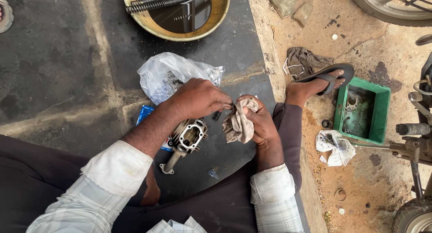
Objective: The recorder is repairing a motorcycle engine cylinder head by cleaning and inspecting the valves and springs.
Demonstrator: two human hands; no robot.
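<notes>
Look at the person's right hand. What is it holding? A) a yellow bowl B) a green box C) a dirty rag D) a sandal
C: the right hand grips a crumpled dirty rag, while the left hand pinches something small against it; the green box sits apart on the dirt.

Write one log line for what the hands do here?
left hand: pinching small part | right hand: holding rag | below: metal casting | ahead: bowl

basin (148, 21) ahead, crate (382, 91) right — engine part (189, 136) under hands
</notes>
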